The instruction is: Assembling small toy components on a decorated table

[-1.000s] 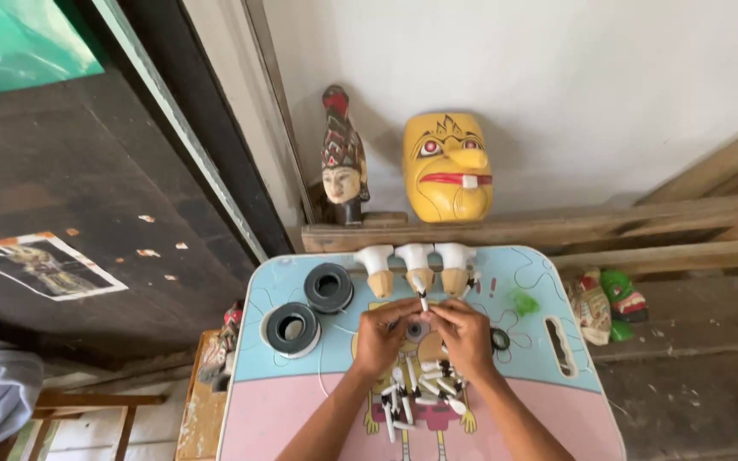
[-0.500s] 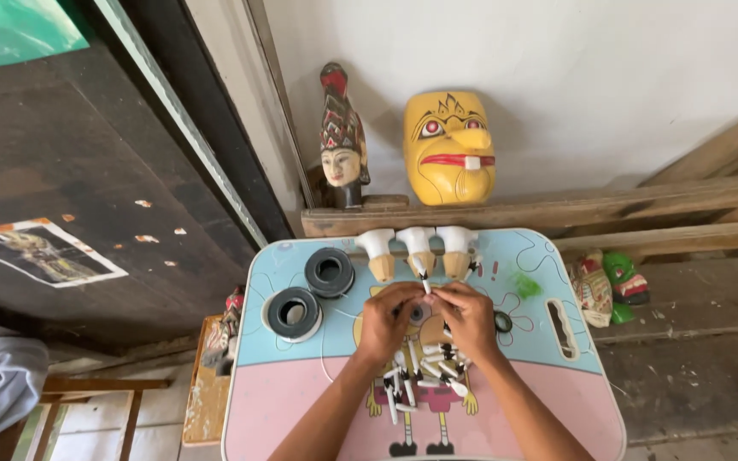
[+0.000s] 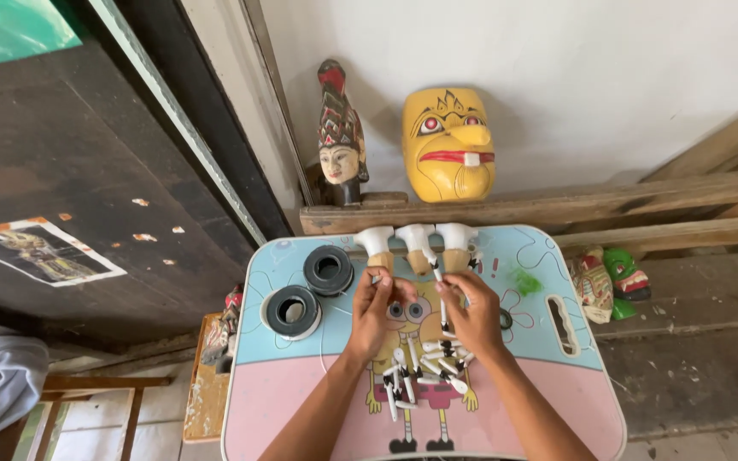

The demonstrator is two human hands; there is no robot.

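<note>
Your hands have drifted slightly apart since the last frame. Your left hand (image 3: 375, 309) pinches something too small to tell; your right hand (image 3: 474, 312) grips a thin stick (image 3: 442, 300) above the pile of black-and-white pieces (image 3: 424, 369) on the cartoon-printed lap table (image 3: 301, 384).

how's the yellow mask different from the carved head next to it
The yellow mask is broad and flat-fronted, painted yellow, with a wide red mouth showing one tooth. The carved head is narrower and taller, with a pale face under a dark, red-tipped headdress. The mask leans against the wall; the head stands upright on its neck. Both sit on the wooden beam, facing the camera.
</note>
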